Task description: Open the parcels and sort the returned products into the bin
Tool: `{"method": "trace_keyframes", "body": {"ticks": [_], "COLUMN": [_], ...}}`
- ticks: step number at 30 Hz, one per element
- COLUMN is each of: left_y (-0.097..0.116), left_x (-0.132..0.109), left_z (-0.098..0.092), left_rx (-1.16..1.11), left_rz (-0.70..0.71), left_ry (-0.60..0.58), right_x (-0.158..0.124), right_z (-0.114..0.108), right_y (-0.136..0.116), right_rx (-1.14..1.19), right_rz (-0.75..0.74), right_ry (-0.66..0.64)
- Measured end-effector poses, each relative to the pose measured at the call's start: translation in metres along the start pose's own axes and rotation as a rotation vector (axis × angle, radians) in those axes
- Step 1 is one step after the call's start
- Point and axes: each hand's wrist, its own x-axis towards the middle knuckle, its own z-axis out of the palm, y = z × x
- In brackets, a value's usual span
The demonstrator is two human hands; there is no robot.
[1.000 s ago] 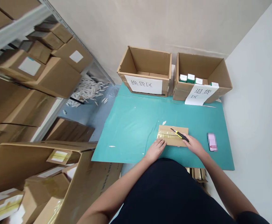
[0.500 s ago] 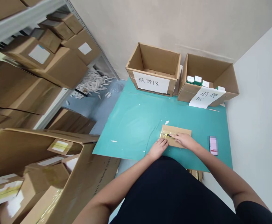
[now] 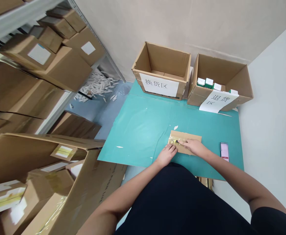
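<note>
A small brown cardboard box [image 3: 190,135] with clear tape across its left part lies on the teal table near my body. My right hand [image 3: 193,147] is closed around a yellow and black utility knife [image 3: 176,141]. The knife lies low along the taped top, its tip pointing left; whether the blade is in the tape is too small to tell. At the box's near left corner rests my left hand [image 3: 167,154], its fingers laid out over the edge and touching the cardboard.
A phone [image 3: 224,152] lies right of the box on the teal table [image 3: 138,130]. Two open, labelled cartons stand behind: the left carton [image 3: 166,60] and the right carton [image 3: 225,67], which holds several green-and-white boxes. Left are a large carton [image 3: 103,176] of parcels and loaded shelves [image 3: 57,94].
The view has shifted slightly. Both hands stay at nearly the same places on the box, and the knife remains in my right hand over the tape.
</note>
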Motion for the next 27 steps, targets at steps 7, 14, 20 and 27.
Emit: {"method": "trace_keyframes", "body": {"ticks": [7,14,20,27], "left_y": [0.001,0.000,-0.001,0.000], "left_x": [-0.001,0.000,-0.001,0.000], "left_z": [-0.003,-0.001,-0.002,-0.006], "left_rx": [0.011,0.000,-0.014,-0.028], "left_rz": [0.008,-0.013,-0.001,-0.006], "left_ry": [0.016,-0.002,0.024,0.005], "right_x": [-0.007,-0.016,-0.020,-0.036], "right_z": [-0.003,0.005,0.012,0.008], "right_y": [0.006,0.016,0.021,0.029], "right_rx": [-0.050,-0.051,-0.120,-0.096], "right_rz": [0.012,0.021,0.037,0.055], "right_ry": [-0.027,-0.003,-0.023,-0.032]}}
